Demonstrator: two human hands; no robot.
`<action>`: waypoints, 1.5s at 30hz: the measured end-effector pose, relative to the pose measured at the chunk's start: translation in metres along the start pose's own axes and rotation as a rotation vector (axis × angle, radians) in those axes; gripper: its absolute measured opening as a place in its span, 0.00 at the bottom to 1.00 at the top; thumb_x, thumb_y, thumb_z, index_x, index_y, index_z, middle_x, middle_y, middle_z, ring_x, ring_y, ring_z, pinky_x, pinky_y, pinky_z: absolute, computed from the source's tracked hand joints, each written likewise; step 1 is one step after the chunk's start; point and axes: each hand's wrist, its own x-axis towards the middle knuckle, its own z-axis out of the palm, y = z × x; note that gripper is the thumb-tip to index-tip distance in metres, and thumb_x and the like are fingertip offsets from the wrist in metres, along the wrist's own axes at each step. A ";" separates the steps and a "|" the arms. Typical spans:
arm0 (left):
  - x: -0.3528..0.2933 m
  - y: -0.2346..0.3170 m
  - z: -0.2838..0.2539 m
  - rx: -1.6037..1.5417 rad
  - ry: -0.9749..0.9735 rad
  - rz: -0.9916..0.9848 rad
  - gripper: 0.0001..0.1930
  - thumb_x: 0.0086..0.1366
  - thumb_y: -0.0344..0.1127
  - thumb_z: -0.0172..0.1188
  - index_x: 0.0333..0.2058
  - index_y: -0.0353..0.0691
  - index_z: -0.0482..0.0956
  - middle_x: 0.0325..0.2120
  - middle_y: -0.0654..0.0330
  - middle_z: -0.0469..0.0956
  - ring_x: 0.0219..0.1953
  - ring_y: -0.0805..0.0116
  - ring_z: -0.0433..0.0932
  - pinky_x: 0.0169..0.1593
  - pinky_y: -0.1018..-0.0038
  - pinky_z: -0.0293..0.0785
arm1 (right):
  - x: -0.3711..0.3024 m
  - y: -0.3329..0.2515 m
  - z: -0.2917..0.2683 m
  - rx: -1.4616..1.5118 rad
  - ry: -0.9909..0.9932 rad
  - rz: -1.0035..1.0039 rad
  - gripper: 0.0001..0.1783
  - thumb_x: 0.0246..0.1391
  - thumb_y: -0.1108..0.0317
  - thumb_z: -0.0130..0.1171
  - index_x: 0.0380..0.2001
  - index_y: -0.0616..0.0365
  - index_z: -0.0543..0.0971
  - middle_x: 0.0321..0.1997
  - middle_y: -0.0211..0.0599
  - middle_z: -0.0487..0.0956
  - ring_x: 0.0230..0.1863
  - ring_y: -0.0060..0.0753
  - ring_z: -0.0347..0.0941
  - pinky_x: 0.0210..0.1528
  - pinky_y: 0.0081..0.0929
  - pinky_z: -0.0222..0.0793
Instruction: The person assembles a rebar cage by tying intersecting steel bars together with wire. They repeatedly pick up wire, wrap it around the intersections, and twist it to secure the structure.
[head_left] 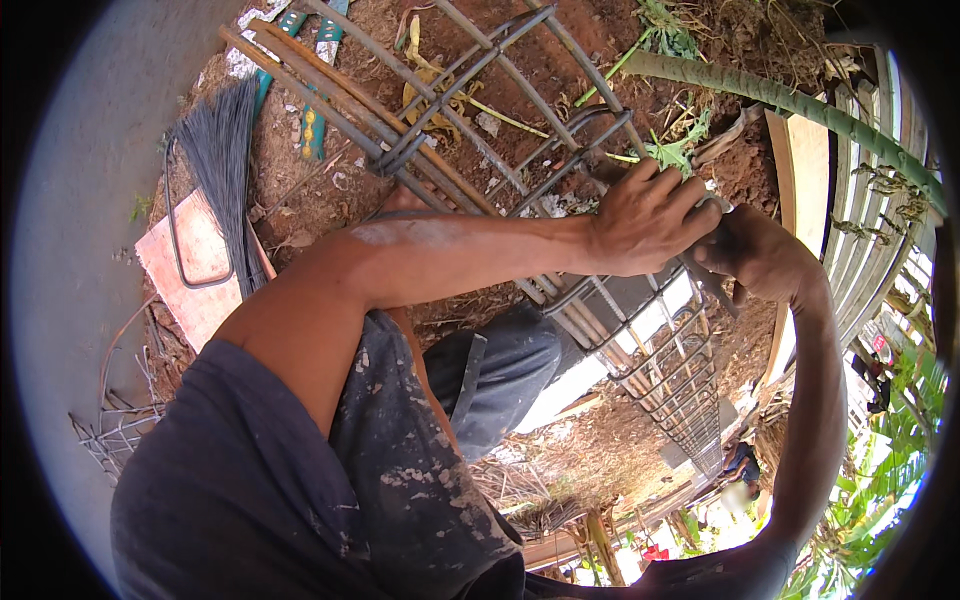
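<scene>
A long cage of steel rebar (665,365) with square stirrups runs from the top of the view down to the lower right. My left hand (652,222) reaches across the cage, its fingers curled at the cage's right edge; what they pinch is hidden. Close beside it, almost touching, my right hand (765,258) is closed round a dark metal hand tool (712,285). Only a prong of this tool shows below the fingers, and its working end is hidden. A stirrup (400,155) crosses the bars at upper left of my hands.
A bundle of dark tie wire (222,150) lies at the left by a pinkish board (185,250). Green strips (315,125) rest on the red soil. A green stem (790,98) arches over the upper right, near corrugated sheets (880,230). My paint-spotted trousers (410,450) are beside the cage.
</scene>
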 end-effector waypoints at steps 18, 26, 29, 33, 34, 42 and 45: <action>0.062 -0.010 -0.009 -0.178 -0.673 -0.298 0.28 0.40 0.36 0.69 0.42 0.30 0.73 0.32 0.47 0.79 0.33 0.49 0.81 0.35 0.59 0.77 | 0.048 0.068 0.044 -1.009 1.133 -0.246 0.17 0.54 0.58 0.59 0.41 0.58 0.72 0.36 0.41 0.76 0.40 0.43 0.74 0.44 0.36 0.71; 0.035 -0.011 0.010 -0.066 -0.586 -0.133 0.18 0.48 0.31 0.61 0.39 0.31 0.79 0.26 0.48 0.80 0.30 0.52 0.83 0.31 0.58 0.79 | 0.049 0.062 0.045 -0.629 0.767 -0.103 0.09 0.50 0.75 0.49 0.36 0.59 0.72 0.31 0.51 0.81 0.32 0.54 0.80 0.37 0.47 0.76; 0.034 -0.008 0.005 -0.138 -0.720 -0.027 0.12 0.51 0.31 0.57 0.34 0.33 0.81 0.21 0.49 0.81 0.24 0.53 0.83 0.26 0.60 0.79 | 0.050 0.075 0.068 -0.477 0.707 -0.059 0.09 0.49 0.73 0.50 0.36 0.59 0.73 0.25 0.52 0.80 0.26 0.55 0.80 0.31 0.49 0.76; -0.001 0.023 -0.008 -0.292 -0.904 0.067 0.12 0.56 0.40 0.63 0.31 0.36 0.80 0.25 0.55 0.76 0.31 0.60 0.79 0.35 0.62 0.75 | 0.024 0.089 0.142 -0.247 0.672 0.020 0.10 0.50 0.70 0.54 0.37 0.58 0.73 0.22 0.48 0.79 0.23 0.50 0.79 0.28 0.44 0.74; -0.017 0.029 -0.024 -0.349 -0.707 0.267 0.18 0.54 0.45 0.66 0.35 0.36 0.78 0.32 0.56 0.71 0.41 0.62 0.73 0.45 0.60 0.70 | 0.015 0.101 0.171 -0.215 0.675 0.027 0.10 0.50 0.68 0.55 0.37 0.58 0.73 0.22 0.47 0.79 0.23 0.49 0.78 0.27 0.43 0.74; -0.057 0.045 -0.080 -0.531 -0.933 0.651 0.11 0.54 0.38 0.59 0.35 0.39 0.77 0.32 0.61 0.71 0.38 0.66 0.72 0.40 0.69 0.69 | -0.041 0.075 0.333 0.660 0.567 0.165 0.36 0.32 0.54 0.79 0.41 0.61 0.72 0.34 0.41 0.75 0.36 0.40 0.74 0.38 0.36 0.71; -0.050 0.061 -0.087 -0.616 -0.896 0.763 0.08 0.54 0.37 0.58 0.32 0.43 0.77 0.29 0.64 0.70 0.34 0.69 0.72 0.34 0.72 0.68 | -0.040 0.074 0.373 1.364 0.429 -0.127 0.46 0.32 0.46 0.79 0.48 0.68 0.70 0.41 0.37 0.74 0.43 0.31 0.70 0.49 0.31 0.68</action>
